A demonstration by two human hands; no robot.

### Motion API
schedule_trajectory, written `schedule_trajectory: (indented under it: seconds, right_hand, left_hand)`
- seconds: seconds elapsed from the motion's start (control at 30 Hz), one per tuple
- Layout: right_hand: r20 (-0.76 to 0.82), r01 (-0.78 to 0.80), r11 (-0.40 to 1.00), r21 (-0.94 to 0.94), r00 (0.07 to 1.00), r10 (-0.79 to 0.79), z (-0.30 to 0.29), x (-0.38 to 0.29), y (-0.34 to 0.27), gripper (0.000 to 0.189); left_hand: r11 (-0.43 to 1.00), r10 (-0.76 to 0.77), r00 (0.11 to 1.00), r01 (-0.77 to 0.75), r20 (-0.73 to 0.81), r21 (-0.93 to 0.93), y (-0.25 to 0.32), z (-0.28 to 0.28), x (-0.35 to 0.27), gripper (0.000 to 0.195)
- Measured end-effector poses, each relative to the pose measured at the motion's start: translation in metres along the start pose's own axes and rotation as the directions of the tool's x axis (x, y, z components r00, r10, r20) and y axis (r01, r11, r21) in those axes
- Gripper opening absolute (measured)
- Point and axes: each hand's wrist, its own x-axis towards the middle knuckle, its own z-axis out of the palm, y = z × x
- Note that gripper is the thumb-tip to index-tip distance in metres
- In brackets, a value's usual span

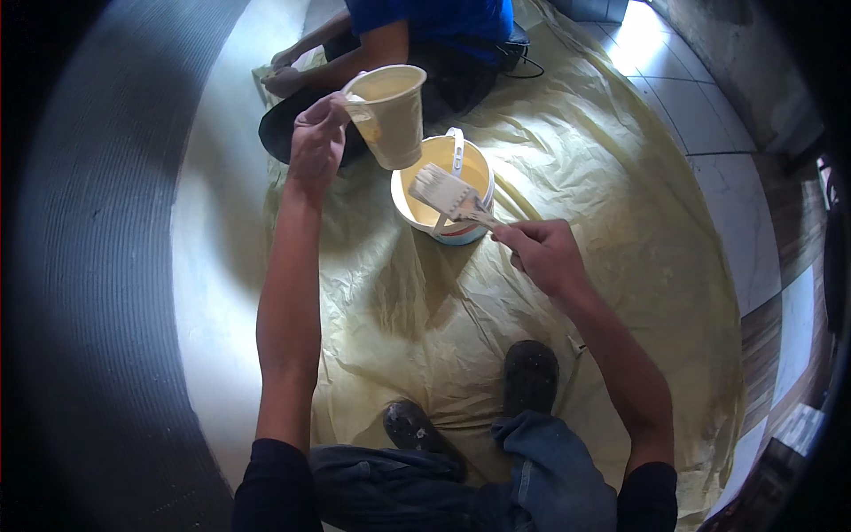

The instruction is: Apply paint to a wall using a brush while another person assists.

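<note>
My left hand [320, 143] grips a paint-smeared plastic cup [392, 126] by its left side, tilted above the far left rim of a bucket. The cup's inside is coated pale cream; how full it is I cannot tell. In my right hand [542, 253] is the handle of a flat paintbrush [449, 194], its bristles caked with cream paint and held over the bucket. That white plastic bucket [482, 226] stands on the sheet with its handle raised, and cream paint shows inside. Cup and brush are apart from each other.
A wrinkled yellowish plastic sheet [618, 319] covers the floor. Beyond the bucket sits another person in a blue shirt [432, 23], hands near the wall base. A ribbed dark wall surface [113, 266] with a pale lower band [206, 326] runs along the left. Floor tiles [725, 199] border the right.
</note>
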Motion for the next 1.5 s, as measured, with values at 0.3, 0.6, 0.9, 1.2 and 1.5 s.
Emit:
schedule_trajectory:
  seconds: [0.3,0.6,0.9,1.2,1.5]
  right_hand:
    - [-0.142,0.126,0.975,-0.185,0.978,-0.153,0.002,0.029,0.002,0.029]
    - [-0.256,-0.052,0.92,-0.388,0.965,-0.053,-0.034,0.037,0.036,0.032]
    - [-0.122,0.073,0.962,-0.261,0.987,-0.108,-0.023,0.04,0.015,0.024]
    - [-0.018,0.082,0.989,-0.125,0.996,-0.085,-0.012,0.05,-0.002,0.027]
    - [0.027,0.096,0.977,-0.188,0.995,-0.092,-0.022,0.038,0.0,0.024]
  left_hand:
    - [0.999,0.003,1.0,-0.004,0.031,0.038,0.012,0.009,0.007,0.024]
    - [0.997,-0.044,0.995,0.05,-0.094,0.064,0.003,0.009,-0.004,0.023]
    - [0.991,-0.132,0.989,0.131,-0.071,-0.031,-0.001,-0.011,0.007,0.012]
    - [0.988,-0.046,0.999,0.049,0.02,-0.145,-0.014,-0.012,0.004,0.017]
    - [0.969,-0.101,0.965,0.15,0.243,-0.194,-0.017,-0.021,0.001,0.023]
